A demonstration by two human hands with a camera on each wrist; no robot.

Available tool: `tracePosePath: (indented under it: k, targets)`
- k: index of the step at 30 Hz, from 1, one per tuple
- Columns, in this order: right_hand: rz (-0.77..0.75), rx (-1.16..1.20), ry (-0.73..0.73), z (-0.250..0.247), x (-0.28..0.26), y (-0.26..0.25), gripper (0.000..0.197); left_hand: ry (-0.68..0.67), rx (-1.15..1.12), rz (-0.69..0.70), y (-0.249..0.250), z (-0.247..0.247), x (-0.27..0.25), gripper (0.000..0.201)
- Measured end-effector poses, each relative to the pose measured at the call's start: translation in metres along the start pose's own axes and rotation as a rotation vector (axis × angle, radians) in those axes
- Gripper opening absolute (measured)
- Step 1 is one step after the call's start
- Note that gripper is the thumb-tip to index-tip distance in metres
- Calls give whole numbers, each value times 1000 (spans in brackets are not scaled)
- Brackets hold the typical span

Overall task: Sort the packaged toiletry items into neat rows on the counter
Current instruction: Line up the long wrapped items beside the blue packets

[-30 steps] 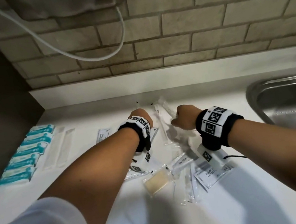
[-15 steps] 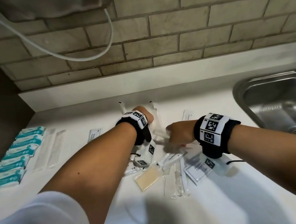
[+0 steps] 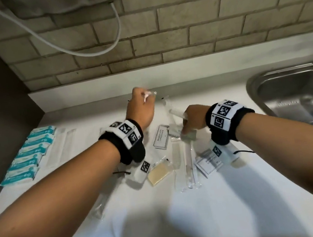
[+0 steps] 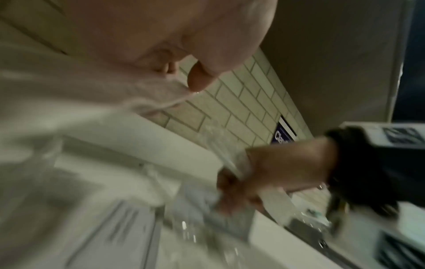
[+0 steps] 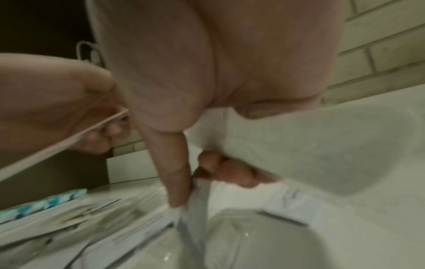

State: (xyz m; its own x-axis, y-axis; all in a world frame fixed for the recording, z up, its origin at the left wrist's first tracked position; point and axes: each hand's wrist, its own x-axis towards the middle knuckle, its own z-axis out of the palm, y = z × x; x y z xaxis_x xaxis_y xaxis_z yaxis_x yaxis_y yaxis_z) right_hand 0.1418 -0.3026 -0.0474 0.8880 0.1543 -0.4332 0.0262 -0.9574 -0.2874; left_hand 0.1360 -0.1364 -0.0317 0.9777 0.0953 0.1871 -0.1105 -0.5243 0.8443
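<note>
1. Head view: a loose scatter of clear-wrapped toiletry packets (image 3: 179, 155) lies mid-counter, among them a pale yellow soap bar in clear wrap (image 3: 159, 173) and two white printed sachets (image 3: 161, 140).
2. The right hand (image 3: 193, 122) pinches a small grey flat packet (image 3: 189, 135) between thumb and fingers and also holds a clear-wrapped white toothbrush (image 3: 177, 113).
3. The left hand (image 3: 142, 108), raised near the back of the counter, is closed around a thin clear-wrapped item (image 3: 149, 94); what it is I cannot tell.
4. At far left, teal-and-white packets (image 3: 29, 155) sit in a neat row, with long clear sleeves (image 3: 62, 146) just beside them.
5. The white counter (image 3: 226, 209) meets a steel sink (image 3: 300, 96) on the right.
</note>
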Motion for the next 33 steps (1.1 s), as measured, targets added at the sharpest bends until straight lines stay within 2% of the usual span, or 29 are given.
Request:
tracePosePath:
  k: [1,3,5,6,8,9,12,15,18,20,22,24,27,30,33]
  targets:
    - [36,24,47,-3,2,2,29,-24,1,-37,-2,4,-14,27]
    - [104,77,129,-7,4,3,30,-162,47,-157,-8,16,-36,35]
    - [145,121,164,-7,6,3,34,-308,-34,-332,-12,27,-51,56]
    - [159,134,155,-5,4,3,34,-370,-17,-377,-14,31,-57,67]
    - [175,129,126,-2,1,4,31,-499,320,-295,-15,39,-61,70]
    - [183,123,112,-1,-1,6,29,-511,469,-244,-16,42,-62,63]
    - [198,131,96,2,-7,12,30,-466,583,-170,-12,49,-62,40]
    - [197,163,131,6,-13,16,30,-445,660,-143,-8,53,-62,40]
    - [188,236,163,9,-19,11,33,-431,683,-129,-3,54,-66,31]
    - [159,322,153,11,-20,4,27,-440,681,-121,-1,55,-66,27]
    - [130,407,155,14,-25,-4,21,-435,633,-150,3,54,-66,22]
    - [123,419,186,16,-33,-11,25,-407,604,-188,4,52,-62,25]
    - [93,469,218,17,-44,-18,38,-300,484,-238,1,40,-57,22]
    - [68,516,276,14,-52,-25,61,-220,322,-218,-6,24,-49,20]
    - [6,560,358,7,-51,-40,70,-120,45,-197,-7,2,-46,28]
